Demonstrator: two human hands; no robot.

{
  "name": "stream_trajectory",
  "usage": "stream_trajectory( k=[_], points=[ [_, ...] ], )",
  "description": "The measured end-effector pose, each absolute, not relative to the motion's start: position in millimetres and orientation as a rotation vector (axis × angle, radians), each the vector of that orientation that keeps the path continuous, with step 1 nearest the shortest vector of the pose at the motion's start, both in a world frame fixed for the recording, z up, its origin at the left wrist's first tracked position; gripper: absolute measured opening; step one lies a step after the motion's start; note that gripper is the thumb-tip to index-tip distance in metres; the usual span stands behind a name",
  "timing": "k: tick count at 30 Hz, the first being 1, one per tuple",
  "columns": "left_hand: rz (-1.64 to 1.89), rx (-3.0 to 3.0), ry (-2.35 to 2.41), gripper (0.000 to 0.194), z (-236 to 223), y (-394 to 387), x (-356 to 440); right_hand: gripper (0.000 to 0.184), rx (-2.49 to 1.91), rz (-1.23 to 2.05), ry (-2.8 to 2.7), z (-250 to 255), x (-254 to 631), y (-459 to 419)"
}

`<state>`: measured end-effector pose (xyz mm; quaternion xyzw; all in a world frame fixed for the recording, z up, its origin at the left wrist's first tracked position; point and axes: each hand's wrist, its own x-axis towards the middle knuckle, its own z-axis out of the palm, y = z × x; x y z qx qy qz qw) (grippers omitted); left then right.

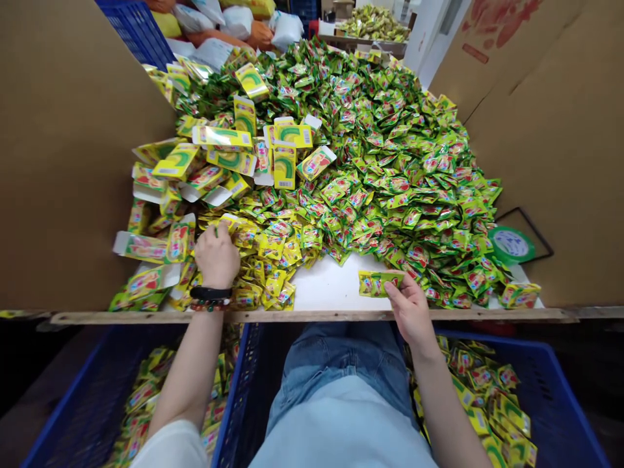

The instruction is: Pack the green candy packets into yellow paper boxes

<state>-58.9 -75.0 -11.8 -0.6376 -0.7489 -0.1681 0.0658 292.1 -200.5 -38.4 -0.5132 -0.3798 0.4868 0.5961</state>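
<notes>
Overhead, in the head view: left hand [217, 255] curled, fingertips pressed among a heap of yellow-green sachets [273, 240]; right hand [411, 311] pinching a flat yellow-green packet [381, 283] over the white tabletop [331, 286], just behind its wooden edge [312, 316], a blue crate [550, 377] of sachets below.

White tabletop [331, 289], wooden front strip [312, 317]; heaped green-yellow sachets [380, 149], flat yellow cartons [285, 166], green tape roll [511, 245].
</notes>
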Motion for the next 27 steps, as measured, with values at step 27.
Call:
stream_trajectory(
  k=[27],
  points=[
    [-1.262,-2.754,-1.68,0.064,-67.1,-198.8,127.7,0.028,-1.531,0.695,-1.71,16.6,280.8,-195.1]
  ],
)
